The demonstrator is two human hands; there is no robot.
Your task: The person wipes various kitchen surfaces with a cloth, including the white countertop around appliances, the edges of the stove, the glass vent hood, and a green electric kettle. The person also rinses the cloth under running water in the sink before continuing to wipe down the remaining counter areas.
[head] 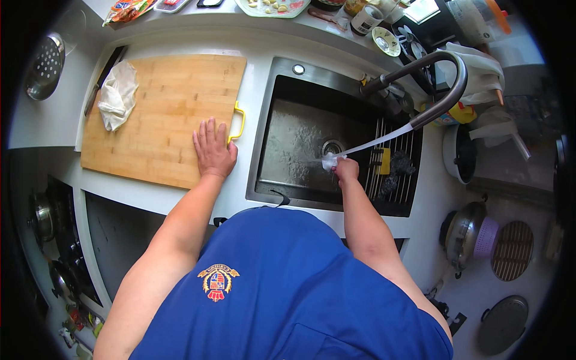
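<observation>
My left hand point(211, 155) rests palm down on the right part of a bamboo cutting board point(171, 99), its thumb beside the board's yellow handle point(240, 121). A crumpled white cloth point(118, 95) lies on the board's far left. Over the stainless steel sink point(288, 130), my right hand point(347, 171) pinches a small white wad point(330, 161), whose material is hard to tell. A stream of water point(378, 140) runs from the curved faucet point(454, 85) onto the wad and my fingertips. Below that point lies the sink drain point(333, 147), partly covered by splash.
Inside the sink's right side, a metal rack point(373, 180) holds a yellow sponge point(385, 161) and a dark mesh scrubber point(402, 163). A knife point(92, 100) stands behind the board's left edge. On the back ledge are a plate point(252, 10) with garlic cloves, jars and a small bowl point(386, 41).
</observation>
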